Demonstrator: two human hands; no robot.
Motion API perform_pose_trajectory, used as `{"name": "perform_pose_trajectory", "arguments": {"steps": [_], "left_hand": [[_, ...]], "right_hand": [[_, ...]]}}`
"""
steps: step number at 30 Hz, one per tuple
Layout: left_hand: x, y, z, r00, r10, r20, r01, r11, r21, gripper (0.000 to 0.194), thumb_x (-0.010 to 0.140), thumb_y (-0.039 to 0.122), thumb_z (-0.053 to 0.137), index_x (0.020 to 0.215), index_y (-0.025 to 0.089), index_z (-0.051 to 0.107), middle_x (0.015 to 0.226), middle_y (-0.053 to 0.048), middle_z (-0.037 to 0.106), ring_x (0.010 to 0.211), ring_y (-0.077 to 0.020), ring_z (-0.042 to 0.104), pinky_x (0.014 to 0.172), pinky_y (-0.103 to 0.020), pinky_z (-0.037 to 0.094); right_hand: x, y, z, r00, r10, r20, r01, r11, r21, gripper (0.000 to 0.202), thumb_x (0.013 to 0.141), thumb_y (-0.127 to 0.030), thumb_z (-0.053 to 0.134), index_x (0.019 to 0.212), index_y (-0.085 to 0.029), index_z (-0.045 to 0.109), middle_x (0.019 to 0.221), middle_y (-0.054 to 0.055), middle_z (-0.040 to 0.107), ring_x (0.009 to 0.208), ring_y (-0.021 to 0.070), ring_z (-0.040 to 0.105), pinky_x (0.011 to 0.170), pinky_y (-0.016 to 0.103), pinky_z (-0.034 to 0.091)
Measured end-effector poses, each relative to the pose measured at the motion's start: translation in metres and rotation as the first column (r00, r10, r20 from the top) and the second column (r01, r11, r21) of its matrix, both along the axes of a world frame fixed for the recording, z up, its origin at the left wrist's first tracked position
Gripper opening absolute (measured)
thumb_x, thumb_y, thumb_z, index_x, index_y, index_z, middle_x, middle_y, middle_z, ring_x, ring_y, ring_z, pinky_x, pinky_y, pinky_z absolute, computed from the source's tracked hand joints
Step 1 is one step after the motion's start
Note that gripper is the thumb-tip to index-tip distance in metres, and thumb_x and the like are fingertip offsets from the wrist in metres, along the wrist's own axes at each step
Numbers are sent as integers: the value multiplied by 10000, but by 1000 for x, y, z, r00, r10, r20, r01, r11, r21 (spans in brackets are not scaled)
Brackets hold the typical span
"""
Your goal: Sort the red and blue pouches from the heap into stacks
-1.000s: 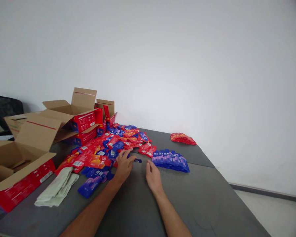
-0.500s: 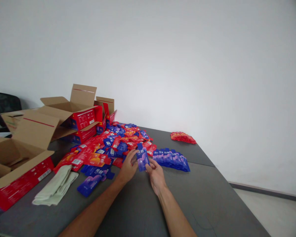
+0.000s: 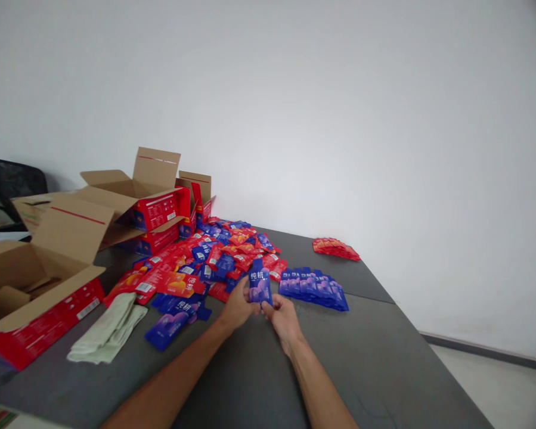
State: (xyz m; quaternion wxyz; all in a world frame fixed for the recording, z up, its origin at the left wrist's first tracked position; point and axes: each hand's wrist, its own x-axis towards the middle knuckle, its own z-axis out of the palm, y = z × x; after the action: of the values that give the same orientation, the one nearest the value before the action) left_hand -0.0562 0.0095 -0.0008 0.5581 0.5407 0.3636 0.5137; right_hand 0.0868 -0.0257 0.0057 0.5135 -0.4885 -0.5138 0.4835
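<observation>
A blue pouch [image 3: 260, 285] with purple fruit printing is held upright over the table, its narrow spout end up. My left hand [image 3: 238, 306] grips its left lower edge, fingers partly behind it. At the lower right corner, my right hand [image 3: 284, 319] pinches the pouch between thumb and fingers. Just right of the hands lies an overlapping row of blue pouches [image 3: 313, 289]. Left of them spreads a mixed heap of red and blue pouches [image 3: 223, 253]. Nearer me, a single blue pouch [image 3: 167, 329] lies at the heap's front edge.
Open red cardboard boxes [image 3: 155, 211] stand at the back left, and a larger open box [image 3: 48, 319] at the near left. A folded pale cloth [image 3: 109, 330] lies beside it. Red pouches [image 3: 335, 248] are fanned at the far right edge of the dark table [image 3: 366, 357].
The pouch in my hands has turned more upright. My left hand has moved down from its upper side to its lower edge. The view has shifted slightly.
</observation>
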Motion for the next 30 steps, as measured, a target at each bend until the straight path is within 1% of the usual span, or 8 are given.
{"name": "perform_pose_trajectory", "arguments": {"steps": [4, 8, 12, 15, 18, 21, 25, 30], "left_hand": [[-5, 3, 11, 992, 129, -14, -129, 992, 8, 326, 691, 369, 723, 929, 164, 636, 835, -15, 683, 737, -149, 625, 666, -245, 478], [-18, 12, 7, 951, 307, -23, -308, 951, -38, 406, 729, 561, 659, 684, 166, 577, 591, 49, 528, 524, -90, 456, 496, -208, 327], [-27, 16, 3, 936, 345, -62, -347, 937, -26, 438, 725, 575, 660, 627, 167, 533, 556, 61, 467, 500, -75, 390, 478, -207, 276], [-23, 13, 6, 935, 346, -82, -350, 936, -36, 421, 743, 568, 647, 678, 164, 550, 598, 40, 517, 530, -86, 448, 480, -204, 305], [-12, 8, 6, 965, 257, -58, -262, 955, -135, 386, 712, 469, 709, 904, 165, 567, 756, -2, 630, 639, -121, 586, 545, -212, 419], [0, 4, 0, 983, 175, -52, -182, 965, -189, 539, 651, 297, 751, 1112, 189, 494, 866, -24, 668, 717, -153, 652, 608, -253, 498], [15, 4, -9, 995, 92, -32, -91, 996, 6, 570, 624, 145, 701, 1155, 176, 498, 968, -66, 687, 875, -187, 678, 793, -339, 543], [44, 7, 0, 990, -11, -144, 29, 991, 128, 630, 654, 103, 636, 1271, 166, 527, 1211, -129, 630, 1068, -232, 642, 912, -384, 524]], "right_hand": [[3, 0, -2, 997, -11, 76, 14, 999, -37, 155, 685, -293, 686, 628, -169, 611, 562, -26, 594, 517, 100, 469, 530, 224, 330], [-1, -3, -8, 987, 91, 135, -76, 991, -111, 89, 659, -229, 656, 611, -168, 612, 523, -37, 584, 478, 86, 435, 505, 219, 296], [-7, -6, -10, 981, 128, 144, -114, 989, -98, 77, 666, -235, 649, 638, -165, 633, 553, -28, 608, 484, 87, 446, 499, 215, 300], [-7, -6, -6, 989, 80, 126, -73, 996, -56, 98, 676, -257, 656, 649, -165, 641, 569, -26, 613, 503, 91, 461, 500, 214, 303], [-3, -4, -4, 998, -19, 58, 21, 999, -35, 153, 687, -311, 682, 700, -161, 654, 578, -21, 611, 502, 98, 465, 503, 222, 318], [3, 1, -7, 990, -142, -1, 142, 990, -18, 260, 683, -359, 713, 850, -165, 672, 604, -24, 614, 519, 114, 496, 518, 228, 352], [16, 7, -13, 965, -262, 8, 261, 964, 53, 425, 694, -405, 719, 1041, -173, 637, 628, -30, 613, 556, 138, 540, 547, 234, 395], [41, 16, -8, 920, -361, 155, 340, 929, 145, 518, 750, -442, 658, 1170, -141, 619, 721, 3, 662, 637, 167, 586, 617, 257, 447]]}}
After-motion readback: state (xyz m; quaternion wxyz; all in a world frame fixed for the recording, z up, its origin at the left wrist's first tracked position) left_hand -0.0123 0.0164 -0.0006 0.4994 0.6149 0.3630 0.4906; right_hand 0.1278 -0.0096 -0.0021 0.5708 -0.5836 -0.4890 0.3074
